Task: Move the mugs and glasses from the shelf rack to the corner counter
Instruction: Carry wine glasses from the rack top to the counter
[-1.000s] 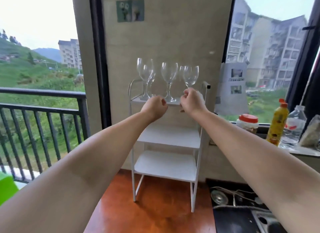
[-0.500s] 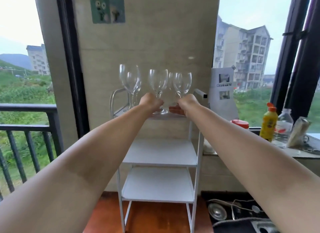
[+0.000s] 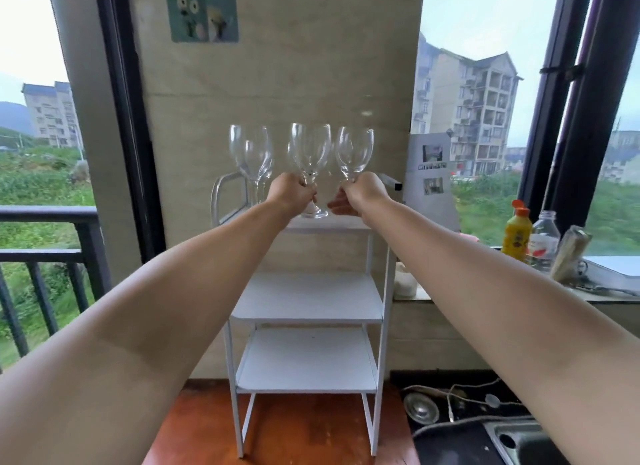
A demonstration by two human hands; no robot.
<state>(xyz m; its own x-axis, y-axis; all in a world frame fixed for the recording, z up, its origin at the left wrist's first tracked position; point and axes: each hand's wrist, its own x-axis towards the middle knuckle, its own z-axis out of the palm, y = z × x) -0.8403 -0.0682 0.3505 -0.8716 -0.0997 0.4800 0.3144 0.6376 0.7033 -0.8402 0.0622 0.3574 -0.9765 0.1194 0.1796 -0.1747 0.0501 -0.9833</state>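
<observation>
Gripping a wine-glass stem in each fist, I have both arms stretched out to the top tier of the white shelf rack [image 3: 308, 298]. My left hand [image 3: 292, 193] is curled around the stem of the middle wine glass [image 3: 310, 151], whose round foot shows just below my fingers, at or just above the top shelf; I cannot tell whether it touches. My right hand [image 3: 362, 194] pinches the stem of the right wine glass [image 3: 356, 151] just under its bowl, with the lower fingers loosely curled beneath; the foot of that glass is hidden behind my hand. The two bowls stand upright, side by side and close together.

To the left of my left hand, two more wine glasses [image 3: 254, 153] stand on the top tier, one partly in front of the other, near the rack's curved handle [image 3: 221, 191]. The two lower tiers of the rack show only their white shelves.

The rack stands on a reddish-brown surface against a beige wall that carries a small cartoon sticker [image 3: 202, 16]. To the right, on the window ledge [image 3: 616, 270], stand a yellow juice bottle [image 3: 516, 230] with an orange cap, a clear plastic bottle [image 3: 545, 237] just beside it, and a leaning wrapped packet [image 3: 568, 253]. A white jar [image 3: 405, 281] sits low beside the rack. At the lower right is the corner of a metal sink [image 3: 526, 440], with a white cable [image 3: 453, 395] near it. A black balcony railing [image 3: 48, 253] runs along the left.
</observation>
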